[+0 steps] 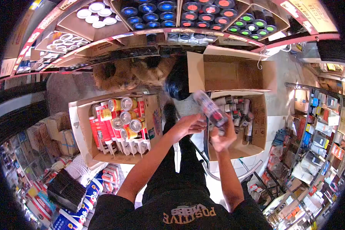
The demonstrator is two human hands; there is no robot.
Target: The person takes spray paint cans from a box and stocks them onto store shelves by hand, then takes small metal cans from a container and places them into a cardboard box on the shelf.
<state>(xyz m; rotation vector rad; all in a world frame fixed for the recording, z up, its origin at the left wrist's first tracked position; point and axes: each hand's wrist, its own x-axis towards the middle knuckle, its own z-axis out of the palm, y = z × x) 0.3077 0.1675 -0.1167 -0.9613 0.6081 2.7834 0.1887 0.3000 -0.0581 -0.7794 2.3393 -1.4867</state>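
A spray can [210,109], smeared by motion, tilts above the right-hand box, with a reddish patch near its lower end. My right hand [224,136] is closed around that lower end. Just left of the can, my left hand [188,125] has its fingers stretched out, and I see nothing in it. Below the can, an open cardboard box [260,140] holds several similar cans [237,111] lying in a jumble. To my left, another cardboard box [154,113] contains red-and-white sealant cartridges [103,128] with several small round tins [137,125] on top.
A shelf rack [138,35] runs across the front with cartons of blue-, orange- and green-topped cans. Behind the right box stands an open carton [237,74]. A bent metal tube [234,175] lies near my legs. Packed shelves [314,142] line the right side.
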